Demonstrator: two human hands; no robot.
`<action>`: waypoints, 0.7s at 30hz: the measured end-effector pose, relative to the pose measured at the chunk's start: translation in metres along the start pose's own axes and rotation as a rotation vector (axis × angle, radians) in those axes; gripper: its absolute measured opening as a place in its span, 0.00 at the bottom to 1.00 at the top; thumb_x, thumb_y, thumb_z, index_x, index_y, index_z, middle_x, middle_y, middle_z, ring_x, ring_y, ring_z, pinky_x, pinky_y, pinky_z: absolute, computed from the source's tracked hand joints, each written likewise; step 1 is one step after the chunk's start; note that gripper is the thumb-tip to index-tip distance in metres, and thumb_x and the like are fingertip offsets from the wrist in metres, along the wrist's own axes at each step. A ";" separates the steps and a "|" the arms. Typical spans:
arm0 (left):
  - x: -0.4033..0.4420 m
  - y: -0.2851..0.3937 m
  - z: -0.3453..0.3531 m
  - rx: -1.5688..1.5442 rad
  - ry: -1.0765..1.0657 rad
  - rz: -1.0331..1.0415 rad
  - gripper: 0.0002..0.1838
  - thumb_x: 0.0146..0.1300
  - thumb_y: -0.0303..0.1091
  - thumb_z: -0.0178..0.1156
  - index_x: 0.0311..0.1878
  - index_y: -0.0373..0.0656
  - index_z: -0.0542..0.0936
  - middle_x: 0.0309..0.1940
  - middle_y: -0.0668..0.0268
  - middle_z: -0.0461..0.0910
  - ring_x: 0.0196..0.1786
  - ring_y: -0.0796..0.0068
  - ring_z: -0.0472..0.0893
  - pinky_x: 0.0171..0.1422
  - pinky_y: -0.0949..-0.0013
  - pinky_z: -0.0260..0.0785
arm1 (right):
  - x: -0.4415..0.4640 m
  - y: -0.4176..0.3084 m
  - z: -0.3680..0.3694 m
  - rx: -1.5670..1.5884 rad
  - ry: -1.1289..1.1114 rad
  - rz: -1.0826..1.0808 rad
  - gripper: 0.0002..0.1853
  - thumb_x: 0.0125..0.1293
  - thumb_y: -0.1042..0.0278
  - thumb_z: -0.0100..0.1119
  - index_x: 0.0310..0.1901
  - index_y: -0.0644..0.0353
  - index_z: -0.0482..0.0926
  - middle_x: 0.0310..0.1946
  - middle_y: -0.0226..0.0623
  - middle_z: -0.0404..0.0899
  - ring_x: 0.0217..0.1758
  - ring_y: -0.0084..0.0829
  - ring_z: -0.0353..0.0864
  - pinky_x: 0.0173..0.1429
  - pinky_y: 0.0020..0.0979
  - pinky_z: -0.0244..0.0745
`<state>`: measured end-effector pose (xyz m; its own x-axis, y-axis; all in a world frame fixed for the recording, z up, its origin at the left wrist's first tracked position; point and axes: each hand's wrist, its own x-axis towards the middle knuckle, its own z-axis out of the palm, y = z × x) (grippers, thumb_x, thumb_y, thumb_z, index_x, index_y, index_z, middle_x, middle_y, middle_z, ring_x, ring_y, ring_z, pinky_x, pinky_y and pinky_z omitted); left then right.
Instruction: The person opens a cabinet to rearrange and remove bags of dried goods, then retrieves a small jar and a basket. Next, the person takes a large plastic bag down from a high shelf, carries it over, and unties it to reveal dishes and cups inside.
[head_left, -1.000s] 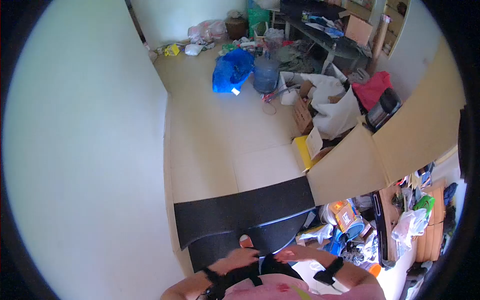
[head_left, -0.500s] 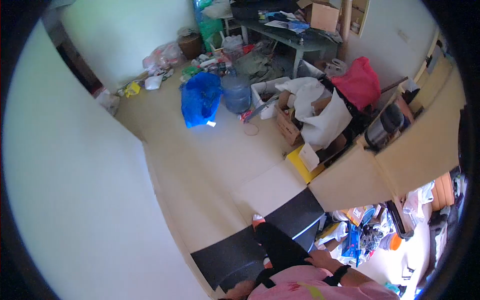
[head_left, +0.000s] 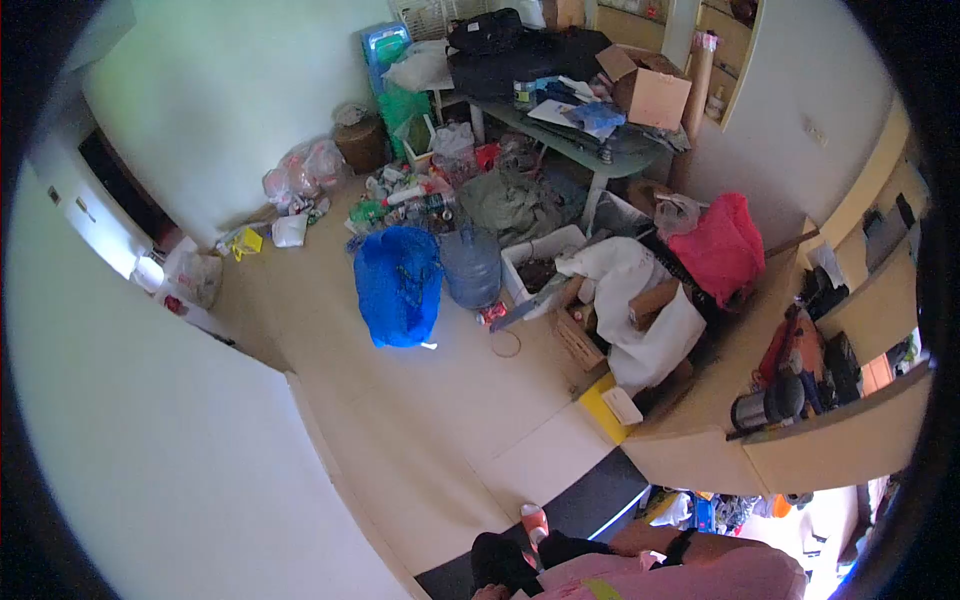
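Note:
My right hand [head_left: 634,540] hangs low at my side, near the dark trouser leg and pink top [head_left: 690,578], with a black band [head_left: 682,546] on the wrist; its fingers are too unclear to read. At the bottom edge, only a sliver of my left hand [head_left: 490,592] shows beside the dark trousers [head_left: 500,560], its fingers mostly hidden. One foot in an orange-and-white shoe [head_left: 535,522] is by the black floor strip [head_left: 590,508]. On the floor ahead are a blue plastic bag [head_left: 397,285] and a large water jug [head_left: 470,268].
A white wall [head_left: 180,430] runs along the left. To the right, a yellow box [head_left: 604,408], a cardboard box [head_left: 577,340], white sheeting [head_left: 655,335] and a pink bag [head_left: 722,250] stand beside a partition [head_left: 690,455]. A cluttered glass table [head_left: 590,158] is at the back.
The view has tilted up and moved forward, so the blue bag and boxes appear lower. The leading foot is nearer the bottom, and less of the hands and black strip shows.

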<state>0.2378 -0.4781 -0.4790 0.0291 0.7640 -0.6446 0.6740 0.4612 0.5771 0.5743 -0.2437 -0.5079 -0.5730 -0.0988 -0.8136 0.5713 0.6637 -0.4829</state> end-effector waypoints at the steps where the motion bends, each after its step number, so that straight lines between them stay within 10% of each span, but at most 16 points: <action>1: 0.008 0.005 -0.017 -0.099 0.017 -0.052 0.13 0.64 0.40 0.57 0.44 0.42 0.80 0.38 0.52 0.80 0.46 0.52 0.79 0.46 0.57 0.72 | 0.010 0.011 -0.011 -0.031 -0.071 -0.065 0.15 0.62 0.60 0.50 0.42 0.59 0.81 0.36 0.47 0.83 0.43 0.49 0.84 0.41 0.49 0.79; 5: 0.087 0.005 -0.105 -0.417 0.071 -0.187 0.09 0.64 0.35 0.56 0.40 0.42 0.81 0.39 0.55 0.80 0.45 0.56 0.79 0.46 0.60 0.73 | 0.006 0.008 -0.090 0.096 0.260 0.020 0.12 0.54 0.65 0.57 0.39 0.55 0.84 0.32 0.46 0.84 0.37 0.47 0.85 0.38 0.46 0.79; 10: 0.211 0.016 -0.230 -0.349 -0.059 0.079 0.07 0.63 0.33 0.57 0.38 0.42 0.80 0.39 0.56 0.80 0.44 0.57 0.79 0.46 0.61 0.74 | 0.028 0.037 -0.205 0.197 0.151 0.243 0.14 0.54 0.62 0.57 0.41 0.54 0.83 0.33 0.43 0.84 0.38 0.47 0.84 0.39 0.49 0.78; 13: 0.273 0.064 -0.330 -0.281 -0.160 0.250 0.05 0.63 0.31 0.57 0.37 0.41 0.80 0.38 0.57 0.80 0.44 0.58 0.79 0.46 0.62 0.74 | 0.033 0.054 -0.250 0.476 0.681 0.186 0.15 0.63 0.57 0.51 0.40 0.56 0.82 0.37 0.43 0.84 0.42 0.46 0.82 0.46 0.43 0.76; 15: 0.322 0.064 -0.378 -0.244 -0.194 0.299 0.05 0.62 0.31 0.57 0.36 0.41 0.80 0.38 0.57 0.80 0.44 0.58 0.79 0.46 0.62 0.74 | 0.034 0.051 -0.324 0.362 0.253 0.341 0.17 0.61 0.54 0.52 0.45 0.53 0.82 0.43 0.42 0.83 0.49 0.44 0.81 0.55 0.47 0.74; 16: 0.360 0.039 -0.383 -0.299 -0.231 0.271 0.12 0.63 0.41 0.57 0.44 0.44 0.79 0.40 0.57 0.82 0.45 0.57 0.81 0.48 0.61 0.75 | 0.057 0.079 -0.287 0.704 0.895 0.084 0.17 0.63 0.53 0.50 0.45 0.52 0.81 0.43 0.42 0.83 0.46 0.44 0.82 0.54 0.43 0.75; 19: 0.394 0.064 -0.468 0.065 -0.099 0.171 0.14 0.63 0.49 0.59 0.45 0.51 0.79 0.36 0.63 0.85 0.41 0.61 0.85 0.46 0.60 0.76 | 0.019 0.110 -0.378 0.688 0.866 0.411 0.19 0.68 0.45 0.45 0.43 0.46 0.81 0.40 0.32 0.84 0.43 0.37 0.83 0.48 0.43 0.76; 21: 0.446 0.035 -0.498 0.160 0.015 0.334 0.12 0.65 0.45 0.59 0.41 0.48 0.79 0.36 0.63 0.85 0.41 0.60 0.85 0.44 0.60 0.77 | -0.002 0.166 -0.391 1.209 1.141 0.109 0.13 0.71 0.62 0.46 0.41 0.59 0.79 0.38 0.35 0.83 0.40 0.29 0.83 0.46 0.33 0.79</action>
<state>-0.0930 0.1035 -0.4972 0.2572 0.8673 -0.4261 0.7360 0.1099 0.6680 0.4406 0.1565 -0.4598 -0.2985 0.8238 -0.4820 0.4181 -0.3411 -0.8419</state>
